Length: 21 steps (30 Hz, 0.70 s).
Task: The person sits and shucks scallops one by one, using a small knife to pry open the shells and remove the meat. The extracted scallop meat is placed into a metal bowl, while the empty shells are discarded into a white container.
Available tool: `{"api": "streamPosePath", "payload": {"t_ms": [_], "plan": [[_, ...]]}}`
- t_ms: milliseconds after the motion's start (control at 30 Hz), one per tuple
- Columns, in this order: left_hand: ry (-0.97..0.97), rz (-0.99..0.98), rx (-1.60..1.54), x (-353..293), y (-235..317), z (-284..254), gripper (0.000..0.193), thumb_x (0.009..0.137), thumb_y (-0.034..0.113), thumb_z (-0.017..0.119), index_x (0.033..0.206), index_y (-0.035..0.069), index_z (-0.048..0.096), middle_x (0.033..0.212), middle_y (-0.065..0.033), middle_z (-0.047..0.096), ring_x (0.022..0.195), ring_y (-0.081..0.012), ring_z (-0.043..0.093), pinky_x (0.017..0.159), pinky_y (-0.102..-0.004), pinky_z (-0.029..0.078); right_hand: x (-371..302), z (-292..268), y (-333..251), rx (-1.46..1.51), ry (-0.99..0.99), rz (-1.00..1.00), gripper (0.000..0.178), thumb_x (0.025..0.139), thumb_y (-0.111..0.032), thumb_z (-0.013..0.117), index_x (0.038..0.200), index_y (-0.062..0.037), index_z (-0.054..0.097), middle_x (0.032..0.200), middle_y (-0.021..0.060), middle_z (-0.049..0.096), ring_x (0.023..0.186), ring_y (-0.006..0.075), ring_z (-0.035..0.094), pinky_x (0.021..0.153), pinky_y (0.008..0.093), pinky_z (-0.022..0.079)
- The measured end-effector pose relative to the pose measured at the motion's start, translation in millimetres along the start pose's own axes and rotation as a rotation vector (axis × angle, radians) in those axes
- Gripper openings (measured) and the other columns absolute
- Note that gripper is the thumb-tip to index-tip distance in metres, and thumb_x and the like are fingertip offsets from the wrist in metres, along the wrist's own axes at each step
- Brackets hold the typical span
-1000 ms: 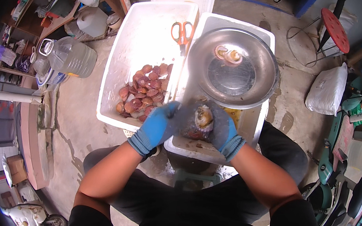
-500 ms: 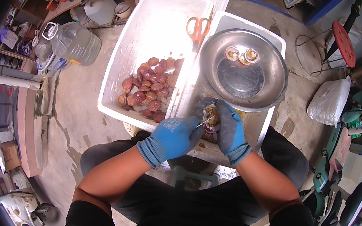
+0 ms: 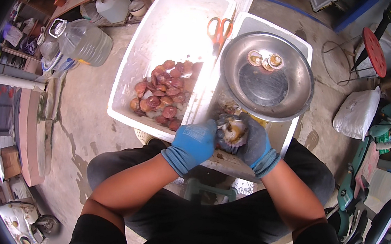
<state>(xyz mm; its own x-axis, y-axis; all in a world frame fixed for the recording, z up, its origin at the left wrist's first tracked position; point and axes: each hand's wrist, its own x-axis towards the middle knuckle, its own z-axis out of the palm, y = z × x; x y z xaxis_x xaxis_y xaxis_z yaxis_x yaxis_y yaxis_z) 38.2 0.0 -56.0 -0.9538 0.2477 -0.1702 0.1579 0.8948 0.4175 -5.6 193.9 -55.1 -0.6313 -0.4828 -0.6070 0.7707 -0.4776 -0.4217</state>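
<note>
Opened scallop (image 3: 233, 130) above the foam box (image 3: 307, 50)'s near end, gripped by right hand (image 3: 255, 141); left hand (image 3: 197, 139) curled alongside, can't tell what it pinches. Looks like mid-cleaning; next move calls for steady hold. Steel pan (image 3: 263, 89) at box's far end.

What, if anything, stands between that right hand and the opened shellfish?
Only the dark-palmed blue glove; nothing else visible. The right hand holds the opened shellfish directly against its palm side.
</note>
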Motion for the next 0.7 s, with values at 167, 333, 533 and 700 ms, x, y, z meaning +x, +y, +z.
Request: {"api": "streamPosePath", "payload": {"t_ms": [167,333,533,700], "plan": [[-0.051,-0.039,-0.073,7,-23,10,0.027,0.096,0.024,0.058,0.106,0.001,0.068,0.083,-0.0227,0.073,0.078,-0.0407,0.073,0.071,-0.0534,0.057,3,-9,8,-0.119,-0.103,0.003,0.045,0.113,-0.04,0.041,0.136,-0.0038,0.055,0.122,0.015,0.068,0.107,0.0285,0.071,0.09,0.0443,0.064],[-0.382,0.058,0.061,8,-69,5,0.033,0.099,0.031,0.057,0.091,0.004,0.075,0.085,-0.022,0.075,0.074,-0.0357,0.075,0.075,-0.0476,0.059,14,-27,9,-0.359,0.011,-0.018,0.047,0.113,-0.043,0.044,0.132,-0.0032,0.059,0.115,0.0135,0.07,0.102,0.0274,0.072,0.087,0.042,0.063],[-0.339,-0.209,-0.041,41,-170,-35,0.026,0.098,0.026,0.061,0.106,0.005,0.074,0.083,-0.0171,0.075,0.071,-0.0266,0.076,0.063,-0.0398,0.059,37,-47,-40,-0.702,0.184,-0.623,0.05,0.111,-0.039,0.051,0.144,-0.001,0.054,0.134,0.0134,0.063,0.122,0.0218,0.062,0.104,0.0346,0.051],[-0.478,-0.171,0.433,43,-221,7,0.027,0.093,0.024,0.067,0.114,0.008,0.073,0.102,-0.02,0.076,0.092,-0.0312,0.076,0.076,-0.0434,0.061,23,-31,-52,-0.784,0.342,-0.74,0.052,0.111,-0.027,0.053,0.155,-0.0003,0.047,0.153,0.0128,0.051,0.142,0.021,0.046,0.121,0.034,0.032]]}}
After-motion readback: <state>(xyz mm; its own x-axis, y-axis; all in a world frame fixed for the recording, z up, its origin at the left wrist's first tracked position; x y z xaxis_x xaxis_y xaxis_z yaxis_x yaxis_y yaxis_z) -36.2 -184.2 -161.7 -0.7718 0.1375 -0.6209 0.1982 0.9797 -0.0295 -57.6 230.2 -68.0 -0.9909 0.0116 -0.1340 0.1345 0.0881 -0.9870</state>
